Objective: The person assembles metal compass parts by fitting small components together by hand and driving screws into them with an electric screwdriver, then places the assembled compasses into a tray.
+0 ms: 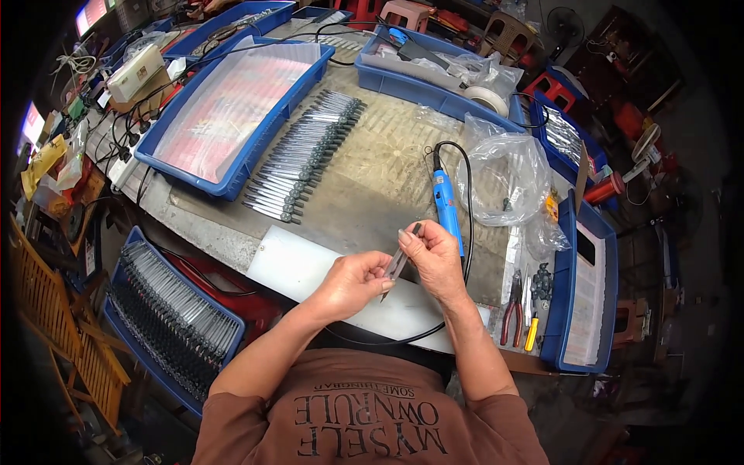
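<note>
Above a white board (291, 266) at the table's near edge, both my hands hold one slender metal piece (397, 266) with a dark upper end and a pointed lower tip. My left hand (353, 285) pinches it near the lower part. The fingers of my right hand (435, 260) close round its upper part. Its exact kind is hard to make out, as fingers cover much of it. Just beyond my right hand lies a blue electric screwdriver (445, 203) with a black cable. Farther left, a long row of similar slender metal pieces (302, 159) with dark ends lies on the table.
Blue trays (230, 180) stand at the left, the back and the right. Red-handled pliers (514, 311), a yellow-handled screwdriver (532, 333) and dark small parts (542, 281) lie to my right. Clear plastic bags (504, 182) sit behind them. A blue crate (159, 318) full of pieces is lower left.
</note>
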{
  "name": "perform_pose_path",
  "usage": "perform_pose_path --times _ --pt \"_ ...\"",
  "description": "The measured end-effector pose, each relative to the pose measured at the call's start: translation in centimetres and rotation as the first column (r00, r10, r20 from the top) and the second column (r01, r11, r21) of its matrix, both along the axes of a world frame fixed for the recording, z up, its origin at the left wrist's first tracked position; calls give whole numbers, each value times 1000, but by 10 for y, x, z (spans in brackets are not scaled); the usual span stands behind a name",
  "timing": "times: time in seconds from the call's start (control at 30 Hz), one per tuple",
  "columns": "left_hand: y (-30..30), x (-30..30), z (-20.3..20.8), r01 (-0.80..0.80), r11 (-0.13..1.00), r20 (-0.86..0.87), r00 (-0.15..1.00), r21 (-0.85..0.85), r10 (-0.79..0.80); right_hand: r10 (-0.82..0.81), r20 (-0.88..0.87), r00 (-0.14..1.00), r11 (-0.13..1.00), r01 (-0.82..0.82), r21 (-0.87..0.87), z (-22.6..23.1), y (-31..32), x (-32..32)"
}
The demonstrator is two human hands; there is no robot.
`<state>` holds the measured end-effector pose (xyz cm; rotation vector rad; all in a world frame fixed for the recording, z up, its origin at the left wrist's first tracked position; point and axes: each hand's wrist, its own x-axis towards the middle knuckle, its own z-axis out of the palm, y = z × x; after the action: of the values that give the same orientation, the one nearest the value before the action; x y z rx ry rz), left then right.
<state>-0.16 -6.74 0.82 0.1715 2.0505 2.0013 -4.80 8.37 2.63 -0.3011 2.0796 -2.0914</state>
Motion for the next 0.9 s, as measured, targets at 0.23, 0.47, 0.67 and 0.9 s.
perform_pose_path --times 0.23,0.47,0.67,0.9 --pt "-14 -7 -1 195 933 157 955 303 -251 64 5 998 997 -64 -37 4 -1 -1" --pt "-11 -6 1 142 941 162 967 307 -198 54 -4 999 997 -54 -48 3 0 -2" --pt "3 3 9 -83 958 -129 990 -273 49 4 -44 999 1000 -4 17 0 -3 0" --pt "3 5 8 -141 936 -236 970 -323 64 -18 -95 995 999 22 33 -4 -7 2"
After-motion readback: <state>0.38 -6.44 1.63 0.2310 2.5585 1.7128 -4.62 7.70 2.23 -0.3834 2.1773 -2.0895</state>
